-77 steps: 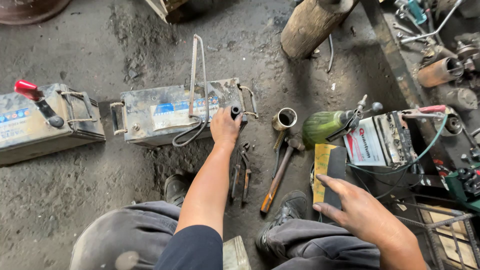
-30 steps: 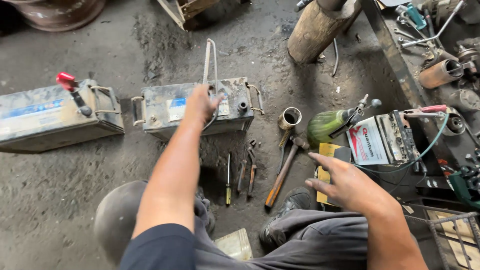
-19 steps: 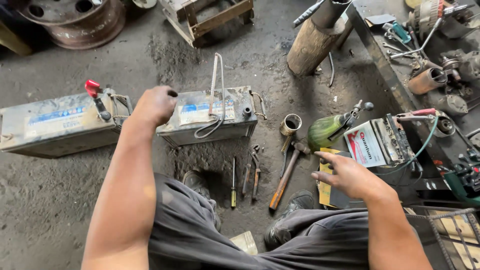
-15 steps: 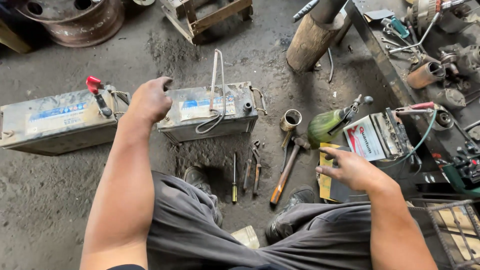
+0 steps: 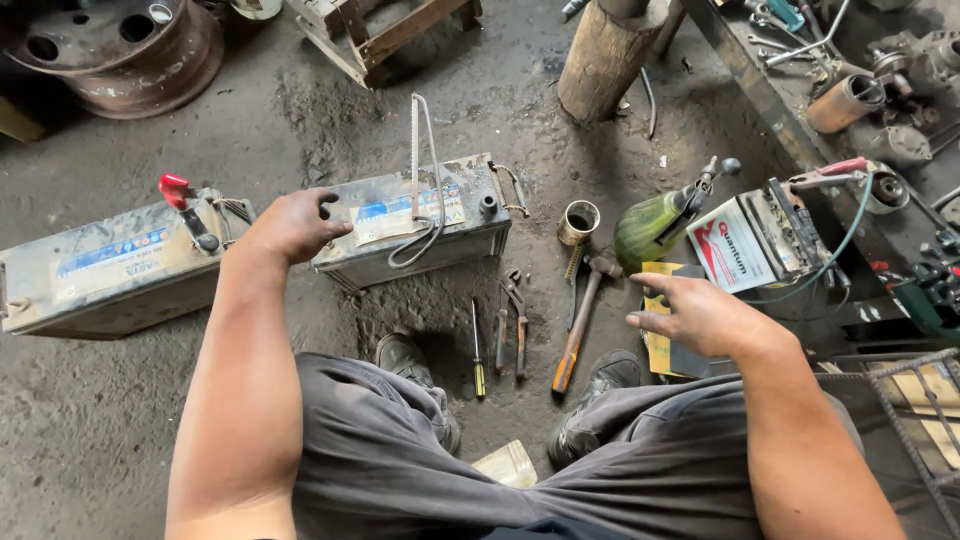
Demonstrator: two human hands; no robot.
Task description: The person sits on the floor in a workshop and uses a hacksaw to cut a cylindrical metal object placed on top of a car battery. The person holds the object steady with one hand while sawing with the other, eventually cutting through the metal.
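The grey battery (image 5: 420, 225) lies on its long side on the dirty floor, straight ahead of the person's knees, and serves as the landmark here. The left hand (image 5: 292, 225) hovers at the left end of this battery, fingers loosely curled and spread, gripping nothing; whether the fingertips touch the casing cannot be told. A bent metal strap (image 5: 425, 175) stands up from the battery's top and loops down over its front face.

Left of the battery, just beyond the left hand, lies a second battery (image 5: 115, 270) of the same kind, with a red clamp (image 5: 180, 195) on its near terminal. In front of the battery, between it and the person's shoes, lie a screwdriver (image 5: 478, 350), pliers (image 5: 512, 320) and a hammer (image 5: 580, 320) with a wooden handle. Right of the battery stands a small metal cylinder (image 5: 578, 222), and beyond that a green bottle (image 5: 655, 225) lies tilted against a smaller white battery (image 5: 760, 235).

The right hand (image 5: 700, 315) rests well to the right of the grey battery, palm down and fingers relaxed, over a yellow sheet (image 5: 660, 320) on the floor, holding nothing. Behind the battery stands a wooden log (image 5: 605, 60); far back left lies a rusty wheel rim (image 5: 120, 50).
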